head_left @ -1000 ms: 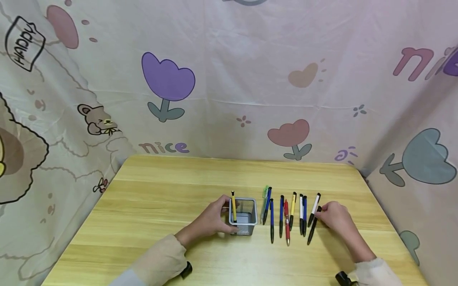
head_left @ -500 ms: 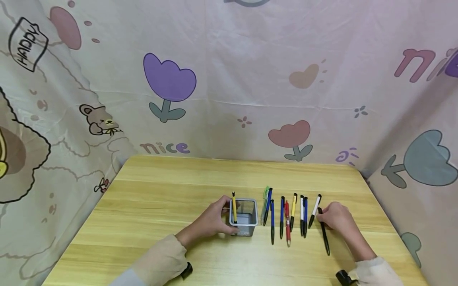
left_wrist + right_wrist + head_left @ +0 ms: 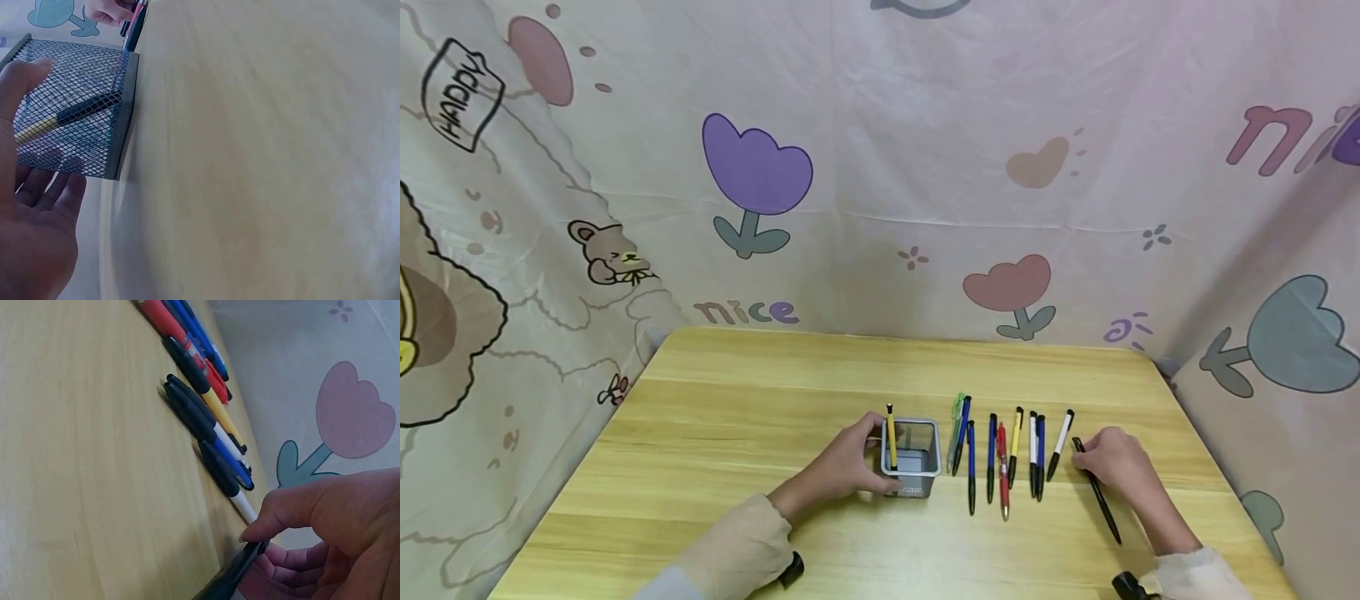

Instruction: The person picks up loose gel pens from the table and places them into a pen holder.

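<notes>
So the left hand (image 3: pixel 846 462) has a good grip on a grey mesh pen holder (image 3: pixel 917 487), thumb on the near side, fingers round the far side. The holder's upright on the table (image 3: pixel 760 392), just left of a bunch of loose pens. It's got one yellow pen (image 3: pixel 891 442) in it, leaning in the left part; the left wrist view shows its black end low down behind the mesh.

The right hand (image 3: pixel 1120 465) is over at the other end, pinching a black pen (image 3: pixel 1103 507) near its top end between thumb and fingers. That pen slants, low end toward the person. Can't really tell if the tip's touching the table.

Between the two hands the rest lie in a rough row. From the left: a green pen (image 3: pixel 957 410) right up beside a blue one, two more blue ones, a red pen (image 3: pixel 1003 475), a yellow-and-black pen (image 3: pixel 1016 442), then a white pen and another blue pen (image 3: pixel 1040 458) side by side. Last is a slanted white-and-black pen (image 3: pixel 1062 442), nearest to the right hand.

Behind the table hangs a pale cloth (image 3: pixel 895 125) with a big purple tulip (image 3: pixel 756 171) printed on it.
</notes>
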A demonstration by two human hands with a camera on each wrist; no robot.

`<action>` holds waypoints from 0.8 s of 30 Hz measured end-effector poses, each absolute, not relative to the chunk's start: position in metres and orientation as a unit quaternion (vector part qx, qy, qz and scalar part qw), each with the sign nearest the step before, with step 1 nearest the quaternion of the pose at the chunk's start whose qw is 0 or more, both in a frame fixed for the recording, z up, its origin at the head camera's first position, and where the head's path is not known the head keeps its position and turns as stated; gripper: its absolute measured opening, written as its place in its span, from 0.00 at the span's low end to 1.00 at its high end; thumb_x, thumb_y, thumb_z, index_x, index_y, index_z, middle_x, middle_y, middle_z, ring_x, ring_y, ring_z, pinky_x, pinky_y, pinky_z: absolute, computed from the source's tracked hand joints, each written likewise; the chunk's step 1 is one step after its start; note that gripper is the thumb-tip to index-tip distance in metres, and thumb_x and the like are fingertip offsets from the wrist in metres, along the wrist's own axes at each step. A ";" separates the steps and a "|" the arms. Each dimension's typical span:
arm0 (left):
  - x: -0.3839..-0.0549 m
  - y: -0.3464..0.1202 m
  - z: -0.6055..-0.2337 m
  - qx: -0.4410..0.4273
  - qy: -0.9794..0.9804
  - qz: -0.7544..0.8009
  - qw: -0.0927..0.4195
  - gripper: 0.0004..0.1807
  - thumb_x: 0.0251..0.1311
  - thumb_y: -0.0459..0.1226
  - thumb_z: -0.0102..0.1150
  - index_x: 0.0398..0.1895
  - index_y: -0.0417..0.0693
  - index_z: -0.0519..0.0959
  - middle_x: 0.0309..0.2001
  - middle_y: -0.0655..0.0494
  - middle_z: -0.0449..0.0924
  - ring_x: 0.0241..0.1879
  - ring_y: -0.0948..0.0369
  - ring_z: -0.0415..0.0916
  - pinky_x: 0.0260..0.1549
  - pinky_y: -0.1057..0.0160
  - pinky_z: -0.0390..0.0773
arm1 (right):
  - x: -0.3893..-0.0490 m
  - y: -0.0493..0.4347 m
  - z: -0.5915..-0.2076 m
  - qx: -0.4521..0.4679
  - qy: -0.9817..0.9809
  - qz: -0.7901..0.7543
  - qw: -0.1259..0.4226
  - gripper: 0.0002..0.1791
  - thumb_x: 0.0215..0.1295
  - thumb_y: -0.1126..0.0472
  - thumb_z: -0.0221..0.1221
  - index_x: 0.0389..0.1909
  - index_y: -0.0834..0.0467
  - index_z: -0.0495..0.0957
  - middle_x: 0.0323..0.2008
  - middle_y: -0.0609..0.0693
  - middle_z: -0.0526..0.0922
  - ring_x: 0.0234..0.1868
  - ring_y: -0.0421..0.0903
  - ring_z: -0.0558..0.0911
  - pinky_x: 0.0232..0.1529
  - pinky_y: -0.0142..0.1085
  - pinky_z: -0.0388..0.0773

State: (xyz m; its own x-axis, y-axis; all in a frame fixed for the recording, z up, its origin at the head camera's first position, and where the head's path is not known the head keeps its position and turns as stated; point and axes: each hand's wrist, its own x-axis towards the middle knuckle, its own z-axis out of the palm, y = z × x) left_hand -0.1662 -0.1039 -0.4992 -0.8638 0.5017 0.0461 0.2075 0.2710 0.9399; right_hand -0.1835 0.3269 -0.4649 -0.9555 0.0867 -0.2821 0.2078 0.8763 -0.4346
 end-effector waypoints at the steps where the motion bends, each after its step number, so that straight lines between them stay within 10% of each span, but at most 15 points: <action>1: -0.166 -0.104 -0.499 0.226 0.786 0.560 0.132 0.40 0.46 0.36 0.82 0.61 0.45 0.67 0.60 0.48 0.79 0.64 0.48 0.80 0.63 0.61 0.83 | -0.184 0.327 -0.463 0.077 0.960 -0.236 0.126 0.18 0.60 0.58 0.65 0.14 0.53 0.71 0.14 0.42 0.63 0.19 0.40 0.63 0.21 0.30 0.60; 10: -0.167 -0.104 -0.499 0.225 0.796 0.547 0.130 0.40 0.47 0.38 0.82 0.61 0.47 0.67 0.59 0.50 0.79 0.64 0.50 0.80 0.63 0.61 0.83 | -0.183 0.323 -0.444 0.031 0.972 -0.220 0.078 0.15 0.62 0.60 0.65 0.41 0.69 0.85 0.36 0.60 0.88 0.33 0.49 0.82 0.34 0.43 0.82; 24: -0.167 -0.104 -0.499 0.235 0.800 0.539 0.122 0.39 0.47 0.37 0.82 0.60 0.48 0.67 0.58 0.50 0.80 0.63 0.50 0.81 0.62 0.62 0.83 | -0.172 0.287 -0.414 0.014 0.960 -0.280 0.013 0.14 0.71 0.60 0.61 0.45 0.70 0.81 0.34 0.59 0.88 0.30 0.44 0.84 0.27 0.34 0.80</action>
